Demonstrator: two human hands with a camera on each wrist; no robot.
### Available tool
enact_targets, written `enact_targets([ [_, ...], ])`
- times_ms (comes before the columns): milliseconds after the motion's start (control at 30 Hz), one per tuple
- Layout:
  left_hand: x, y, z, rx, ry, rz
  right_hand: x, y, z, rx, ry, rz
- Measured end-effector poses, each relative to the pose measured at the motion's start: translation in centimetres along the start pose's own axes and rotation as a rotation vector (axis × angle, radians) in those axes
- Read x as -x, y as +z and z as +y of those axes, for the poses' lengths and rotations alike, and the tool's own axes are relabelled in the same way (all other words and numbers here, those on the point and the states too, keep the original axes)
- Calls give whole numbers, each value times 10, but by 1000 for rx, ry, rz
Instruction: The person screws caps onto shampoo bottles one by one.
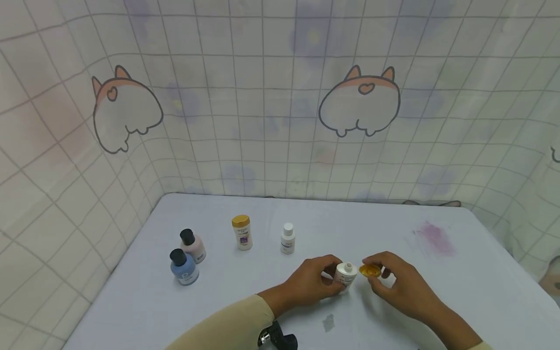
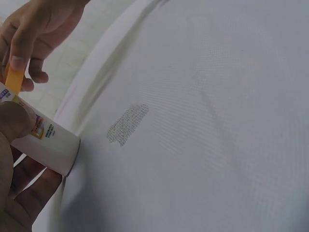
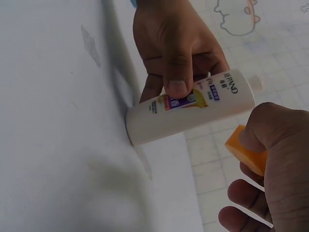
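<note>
My left hand (image 1: 316, 279) grips a white bottle (image 1: 345, 274) with its fingers and thumb around the body. A purple-and-yellow label shows on the bottle (image 3: 193, 108) in the right wrist view, and its narrow white neck is uncovered. Whether its base touches the table cannot be told. Just right of the bottle, my right hand (image 1: 404, 287) pinches an orange-yellow cap (image 1: 370, 271) between thumb and fingers. The cap (image 3: 246, 150) is apart from the neck in the right wrist view; in the left wrist view the cap (image 2: 14, 79) appears close to the bottle's top.
On the white table (image 1: 210, 311) stand a white bottle with yellow cap (image 1: 243, 234), a small white bottle (image 1: 288, 239), a blue bottle with black cap (image 1: 185, 270) and a pale pink one (image 1: 195, 249). A patterned curtain (image 1: 280, 160) hangs behind. A pink stain (image 1: 436, 238) marks the right side.
</note>
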State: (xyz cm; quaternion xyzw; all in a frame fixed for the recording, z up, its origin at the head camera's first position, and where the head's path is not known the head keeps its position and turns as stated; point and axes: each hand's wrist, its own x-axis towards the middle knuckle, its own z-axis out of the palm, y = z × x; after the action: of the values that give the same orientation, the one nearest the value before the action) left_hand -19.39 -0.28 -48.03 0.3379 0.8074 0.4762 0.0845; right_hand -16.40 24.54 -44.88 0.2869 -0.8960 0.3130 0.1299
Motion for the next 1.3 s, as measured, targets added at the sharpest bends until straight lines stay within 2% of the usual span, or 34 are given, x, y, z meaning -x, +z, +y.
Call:
enact_targets([
  [300,0,0,2,-18,-16,-9,-3,-5,-9,-19,-20,-25],
  [1000,-2,0,-3,-51,56,-4,-7,-10,-9,-7,-11,-19],
  [1300,-4,1,-6,-45,40,-13,-10,-11,-12,-13,-5,-14],
])
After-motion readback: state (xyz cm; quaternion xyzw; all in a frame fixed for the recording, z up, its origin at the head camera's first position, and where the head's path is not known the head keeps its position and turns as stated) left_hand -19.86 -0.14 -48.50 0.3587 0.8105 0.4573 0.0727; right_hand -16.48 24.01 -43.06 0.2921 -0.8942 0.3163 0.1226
